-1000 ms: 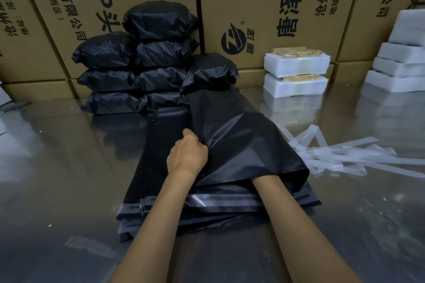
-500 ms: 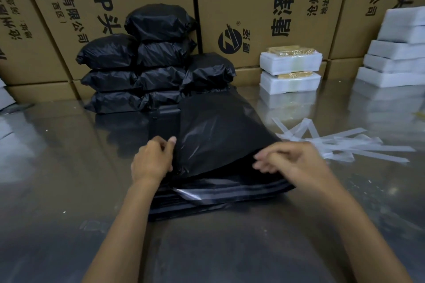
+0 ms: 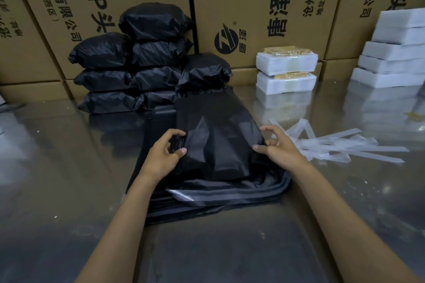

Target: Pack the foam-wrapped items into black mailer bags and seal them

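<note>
While both hands (image 3: 164,156) pinch it, glossy black mailer bag (image 3: 216,145) bulges.

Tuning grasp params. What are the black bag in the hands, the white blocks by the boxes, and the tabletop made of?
Black bag: thin plastic film by the look, semi-glossy; it creases and shines.
White blocks: apparently foam, matte, soft edges.
Tabletop: hard and glossy, mirroring the blocks; metal or laminate, cannot tell.
</note>
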Demonstrator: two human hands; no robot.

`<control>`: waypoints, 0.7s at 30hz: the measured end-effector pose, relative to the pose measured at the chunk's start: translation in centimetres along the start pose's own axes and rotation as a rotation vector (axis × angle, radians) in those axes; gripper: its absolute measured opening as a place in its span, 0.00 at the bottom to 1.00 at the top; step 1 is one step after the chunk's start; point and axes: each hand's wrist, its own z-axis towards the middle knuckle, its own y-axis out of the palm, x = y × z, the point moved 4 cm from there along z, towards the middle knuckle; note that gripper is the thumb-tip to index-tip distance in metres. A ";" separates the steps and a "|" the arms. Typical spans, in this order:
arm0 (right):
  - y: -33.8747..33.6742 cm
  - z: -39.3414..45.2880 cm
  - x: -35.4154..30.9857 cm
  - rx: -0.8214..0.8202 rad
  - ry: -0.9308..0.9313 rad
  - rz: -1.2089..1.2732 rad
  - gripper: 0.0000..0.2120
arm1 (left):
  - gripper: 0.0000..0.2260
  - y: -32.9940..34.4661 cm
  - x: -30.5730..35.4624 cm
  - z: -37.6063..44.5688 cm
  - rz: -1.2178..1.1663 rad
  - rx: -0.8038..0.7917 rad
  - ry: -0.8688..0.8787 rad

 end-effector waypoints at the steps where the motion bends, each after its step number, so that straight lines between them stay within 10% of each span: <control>1: -0.1 0.1 -0.1 0.007 -0.035 -0.028 0.19 | 0.16 -0.1 -0.1 0.2 0.030 0.004 0.027; 21: -3.6 -6.2 0.1 -0.006 -0.124 0.050 0.12 | 0.16 -1.2 1.2 -5.5 0.106 -0.307 0.146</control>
